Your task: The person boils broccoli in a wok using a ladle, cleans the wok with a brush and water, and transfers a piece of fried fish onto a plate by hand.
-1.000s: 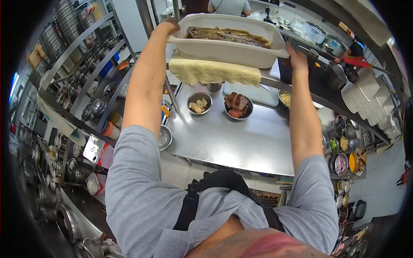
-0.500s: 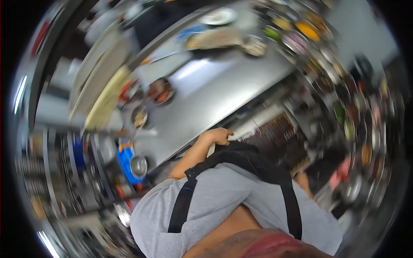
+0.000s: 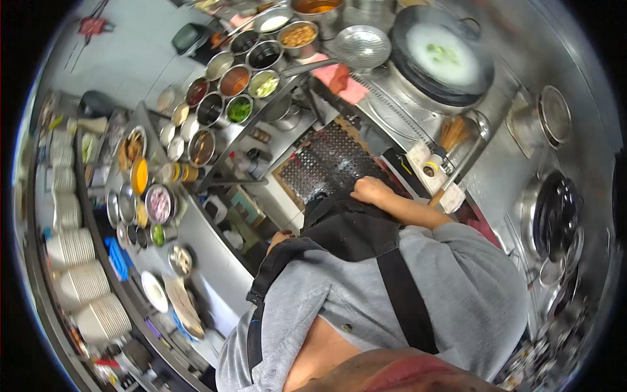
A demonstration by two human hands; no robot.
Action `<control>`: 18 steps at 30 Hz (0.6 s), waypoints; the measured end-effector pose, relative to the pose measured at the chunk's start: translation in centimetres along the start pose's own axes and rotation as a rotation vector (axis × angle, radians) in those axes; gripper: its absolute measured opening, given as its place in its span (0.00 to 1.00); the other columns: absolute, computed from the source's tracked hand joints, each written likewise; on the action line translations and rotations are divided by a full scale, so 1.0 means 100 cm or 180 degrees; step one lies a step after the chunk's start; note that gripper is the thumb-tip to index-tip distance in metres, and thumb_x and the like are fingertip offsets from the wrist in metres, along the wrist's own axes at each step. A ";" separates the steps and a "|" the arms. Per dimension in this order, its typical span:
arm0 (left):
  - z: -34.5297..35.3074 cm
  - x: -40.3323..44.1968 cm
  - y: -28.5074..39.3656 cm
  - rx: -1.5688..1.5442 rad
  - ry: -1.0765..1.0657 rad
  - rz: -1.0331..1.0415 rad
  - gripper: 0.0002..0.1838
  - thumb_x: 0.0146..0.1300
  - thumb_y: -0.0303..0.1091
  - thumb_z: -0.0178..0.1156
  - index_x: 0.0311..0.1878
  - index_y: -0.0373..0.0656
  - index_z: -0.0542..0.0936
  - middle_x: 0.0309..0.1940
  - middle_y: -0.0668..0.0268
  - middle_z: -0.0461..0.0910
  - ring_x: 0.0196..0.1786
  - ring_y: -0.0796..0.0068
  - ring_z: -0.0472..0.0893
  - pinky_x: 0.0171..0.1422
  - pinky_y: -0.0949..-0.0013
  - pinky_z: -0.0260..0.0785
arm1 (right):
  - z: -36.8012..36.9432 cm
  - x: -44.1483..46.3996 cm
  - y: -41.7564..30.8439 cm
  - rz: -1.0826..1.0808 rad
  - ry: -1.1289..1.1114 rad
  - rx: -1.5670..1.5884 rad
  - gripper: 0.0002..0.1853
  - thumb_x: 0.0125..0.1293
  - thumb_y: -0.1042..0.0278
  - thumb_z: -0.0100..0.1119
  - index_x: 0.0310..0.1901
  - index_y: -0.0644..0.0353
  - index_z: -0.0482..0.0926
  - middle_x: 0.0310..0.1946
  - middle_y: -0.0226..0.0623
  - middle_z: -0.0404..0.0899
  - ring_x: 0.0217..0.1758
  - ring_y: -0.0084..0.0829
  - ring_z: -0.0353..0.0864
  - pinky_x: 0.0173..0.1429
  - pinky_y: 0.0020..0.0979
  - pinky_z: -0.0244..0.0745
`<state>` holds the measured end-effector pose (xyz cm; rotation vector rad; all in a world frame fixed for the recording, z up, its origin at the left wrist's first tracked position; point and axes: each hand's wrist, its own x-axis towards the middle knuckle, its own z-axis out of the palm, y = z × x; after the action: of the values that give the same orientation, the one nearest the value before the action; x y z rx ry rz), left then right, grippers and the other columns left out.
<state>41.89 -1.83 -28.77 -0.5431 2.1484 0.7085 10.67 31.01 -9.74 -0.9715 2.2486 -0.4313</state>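
Observation:
My right hand [image 3: 371, 191] hangs in front of the black apron [image 3: 353, 225], over the perforated floor mat [image 3: 336, 160]. Its fingers are curled in, and nothing shows in it. Only a small part of my left hand [image 3: 281, 238] is visible at the apron's left edge, near the steel counter [image 3: 222, 264]; its fingers are mostly hidden. To the right of the mat is the stove, bearing a large wok [image 3: 441, 55] of cloudy white liquid with green pieces. A perforated ladle [image 3: 362, 47] rests beside the wok.
Bowls of sauces and chopped ingredients [image 3: 235, 80] crowd the rack at upper left. Stacked white dishes [image 3: 85, 284] line the left shelf. A brush [image 3: 454, 132] and a bottle [image 3: 432, 164] lie by the stove's edge. A dark pan [image 3: 555, 215] sits at right.
The view has swung from the counter and shelf to the stove. Both hands, earlier holding the white tub up at the shelf, are now low by the apron; the tub is out of view.

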 end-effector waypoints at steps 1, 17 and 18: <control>-0.013 0.021 -0.004 0.0215 0.0056 0.0157 0.17 0.55 0.40 0.56 0.45 0.44 0.83 0.44 0.54 0.82 0.49 0.54 0.81 0.54 0.57 0.72 | -0.003 -0.008 0.016 0.0220 0.0290 -0.0093 0.18 0.59 0.55 0.58 0.28 0.64 0.83 0.30 0.53 0.81 0.38 0.51 0.81 0.46 0.46 0.76; -0.179 0.112 0.035 0.1191 -0.0680 0.0086 0.12 0.51 0.38 0.63 0.39 0.45 0.84 0.42 0.54 0.82 0.46 0.61 0.82 0.49 0.61 0.75 | 0.050 -0.129 0.145 0.3439 0.3471 0.0381 0.13 0.58 0.68 0.55 0.42 0.65 0.69 0.28 0.54 0.79 0.31 0.53 0.81 0.37 0.48 0.76; -0.182 0.123 0.033 0.1774 -0.0891 0.0299 0.14 0.50 0.41 0.63 0.39 0.45 0.85 0.44 0.53 0.82 0.49 0.59 0.82 0.52 0.59 0.74 | 0.047 -0.137 0.148 0.3473 0.3475 0.0416 0.13 0.58 0.68 0.55 0.42 0.65 0.69 0.28 0.54 0.79 0.31 0.53 0.81 0.37 0.48 0.76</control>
<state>22.62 -12.85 -27.90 -0.0415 1.9925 0.1934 13.12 50.90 -14.98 0.8576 3.1437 -0.6398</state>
